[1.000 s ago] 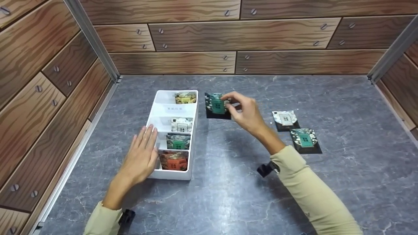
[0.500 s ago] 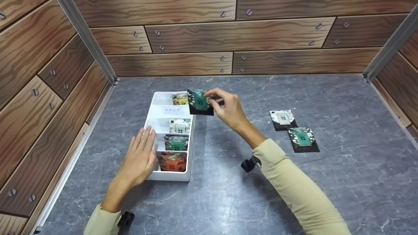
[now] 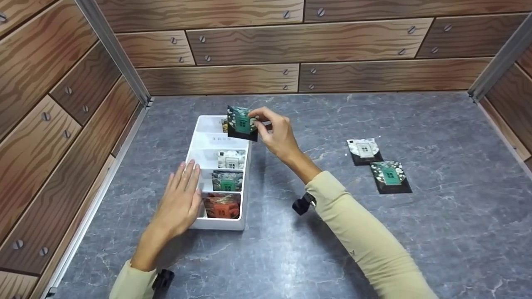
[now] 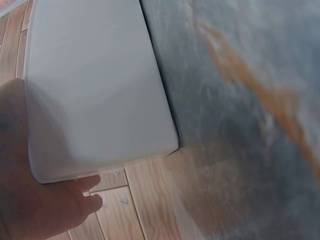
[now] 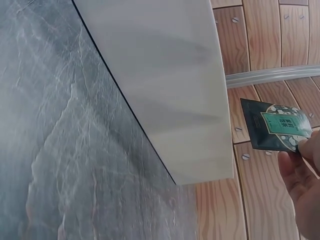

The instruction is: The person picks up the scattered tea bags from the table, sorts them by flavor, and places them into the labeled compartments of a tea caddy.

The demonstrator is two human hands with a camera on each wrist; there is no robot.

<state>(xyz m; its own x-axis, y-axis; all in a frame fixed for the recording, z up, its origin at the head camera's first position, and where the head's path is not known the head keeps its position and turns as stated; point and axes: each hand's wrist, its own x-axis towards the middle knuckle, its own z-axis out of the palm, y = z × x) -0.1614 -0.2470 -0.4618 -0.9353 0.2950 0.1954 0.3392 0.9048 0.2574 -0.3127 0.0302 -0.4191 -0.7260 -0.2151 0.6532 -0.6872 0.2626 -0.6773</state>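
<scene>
My right hand (image 3: 277,132) pinches a green-and-black tea sachet (image 3: 242,123) by its right edge, raised over the far end of a white divided box (image 3: 242,224). In the right wrist view the sachet (image 5: 276,125) hangs beside the top of the box wall (image 5: 175,95), thumb and fingertips at its edge. Straight fingers of my left hand (image 3: 179,199) lie along the box's left rim. Inside the box, compartments hold white sachets (image 3: 231,159), dark green sachets (image 3: 227,181) and red sachets (image 3: 222,206). The held sachet mostly covers a yellow sachet (image 3: 224,125) at the far end.
To the right on the grey marbled table (image 3: 316,249) lie a white-and-black sachet (image 3: 365,150) and a green-and-black sachet (image 3: 390,176), their corners close together. Wood-patterned panels (image 3: 241,45) stand along the back and both sides.
My right hand has carried the pinched sachet left, from beside the box to over its far end, raising it slightly. The left hand stays at the rim.
</scene>
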